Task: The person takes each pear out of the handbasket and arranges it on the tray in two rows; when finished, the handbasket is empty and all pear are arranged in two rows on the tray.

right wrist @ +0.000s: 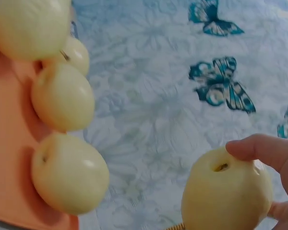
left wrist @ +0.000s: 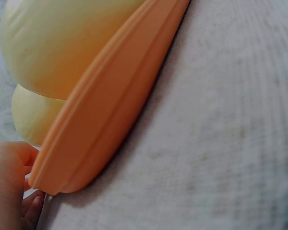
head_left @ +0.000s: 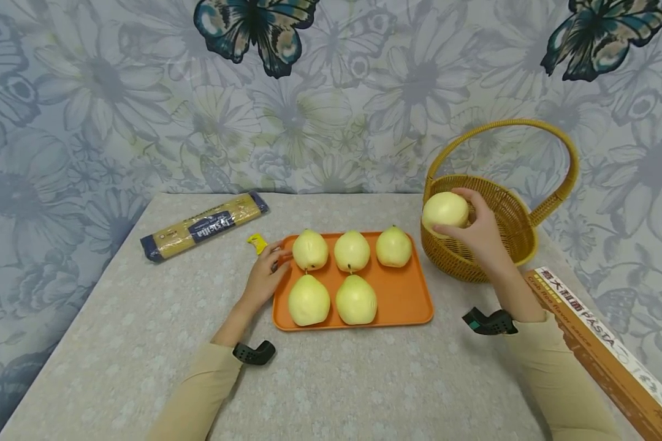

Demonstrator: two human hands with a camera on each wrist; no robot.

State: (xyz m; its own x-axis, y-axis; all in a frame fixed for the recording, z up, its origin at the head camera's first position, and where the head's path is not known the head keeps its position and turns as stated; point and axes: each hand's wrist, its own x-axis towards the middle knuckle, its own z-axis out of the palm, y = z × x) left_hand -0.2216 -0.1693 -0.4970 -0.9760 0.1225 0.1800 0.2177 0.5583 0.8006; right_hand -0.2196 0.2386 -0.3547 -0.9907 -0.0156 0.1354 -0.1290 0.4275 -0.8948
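Note:
My right hand (head_left: 477, 229) holds a pale yellow pear (head_left: 444, 210) between thumb and fingers, over the left side of a wicker basket (head_left: 452, 260). In the right wrist view, the dimpled end of this pear (right wrist: 225, 191) shows beside the thumb. My left hand (head_left: 266, 272) grips the left rim of an orange tray (head_left: 399, 297); in the left wrist view its fingers lie about the tray's edge (left wrist: 101, 105). On the tray stand several pears, three in the back row, including the right one (head_left: 394, 247), and two in front, including the left one (head_left: 309, 300).
A pasta packet (head_left: 204, 226) lies at the back left, with a small yellow object (head_left: 257, 243) near the tray. Along the right edge runs a long brown pasta box (head_left: 601, 349). The basket's tall handle (head_left: 507, 124) arches above its opening. A flowered backdrop (head_left: 331, 122) stands behind the table.

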